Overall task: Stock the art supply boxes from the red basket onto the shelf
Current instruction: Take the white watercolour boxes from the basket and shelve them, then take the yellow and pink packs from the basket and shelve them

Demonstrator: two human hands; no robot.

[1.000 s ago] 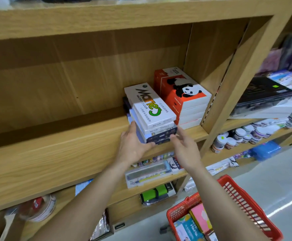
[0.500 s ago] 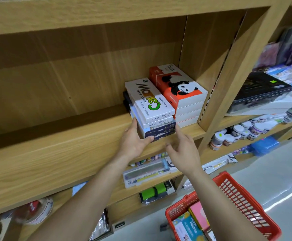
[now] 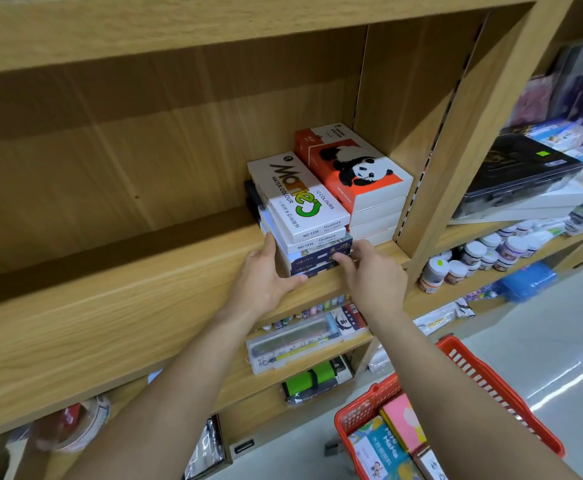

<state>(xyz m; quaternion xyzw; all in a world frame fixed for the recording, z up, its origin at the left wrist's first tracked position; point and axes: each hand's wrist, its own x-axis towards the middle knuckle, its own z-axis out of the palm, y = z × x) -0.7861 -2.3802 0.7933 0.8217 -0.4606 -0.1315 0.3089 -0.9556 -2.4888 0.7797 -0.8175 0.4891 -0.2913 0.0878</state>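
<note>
A stack of water colour boxes (image 3: 300, 209), white ones on top and dark blue ones below, stands on the wooden shelf (image 3: 110, 306) beside a stack of red panda boxes (image 3: 356, 168). My left hand (image 3: 266, 275) presses against the stack's left front corner with its thumb under the front edge. My right hand (image 3: 369, 268) touches the stack's front right with its fingertips on the blue boxes. The red basket (image 3: 491, 382) sits at the lower right with several colourful boxes (image 3: 387, 441) inside.
The shelf's upright post (image 3: 456, 140) rises right of the panda stack. Paint jars (image 3: 484, 251) and a black case (image 3: 518, 168) fill the neighbouring bay. Lower shelves hold a clear pen case (image 3: 297, 344) and a green roll (image 3: 311, 379). The shelf stretches bare to the left.
Both hands have slid forward against the stack, and the boxes sit a little deeper on the shelf. My view has shifted slightly.
</note>
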